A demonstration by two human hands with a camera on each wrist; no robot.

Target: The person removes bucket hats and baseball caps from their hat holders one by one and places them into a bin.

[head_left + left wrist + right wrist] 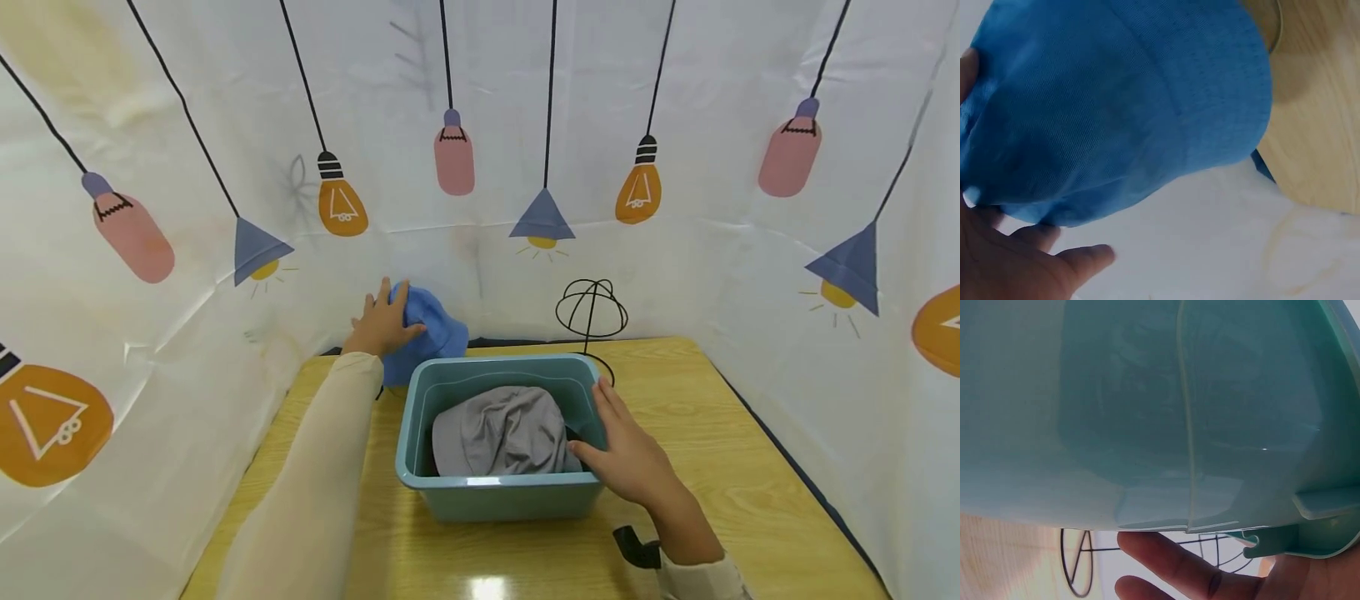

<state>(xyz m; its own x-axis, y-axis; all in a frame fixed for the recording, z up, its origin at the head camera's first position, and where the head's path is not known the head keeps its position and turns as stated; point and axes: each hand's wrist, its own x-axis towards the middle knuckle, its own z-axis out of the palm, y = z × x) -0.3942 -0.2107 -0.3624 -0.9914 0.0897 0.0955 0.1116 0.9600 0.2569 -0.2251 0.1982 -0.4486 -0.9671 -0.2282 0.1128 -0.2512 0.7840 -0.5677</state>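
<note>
A blue cloth hat hangs at the back left, its stitched brim filling much of the left wrist view. My left hand touches its side with fingers spread and thumb across the cloth. In front stands a blue-green plastic basin holding a crumpled grey cap; something dark beside the cap is mostly hidden. At the basin's right rim, my right hand holds the side, with thumb inside and fingers along the outer wall. The right wrist view shows those fingers against the wall.
A black wire stand with a domed top rises behind the basin's right corner. Wood-grain table surface surrounds the basin. White sheeting printed with lamps hangs behind the table and along both sides.
</note>
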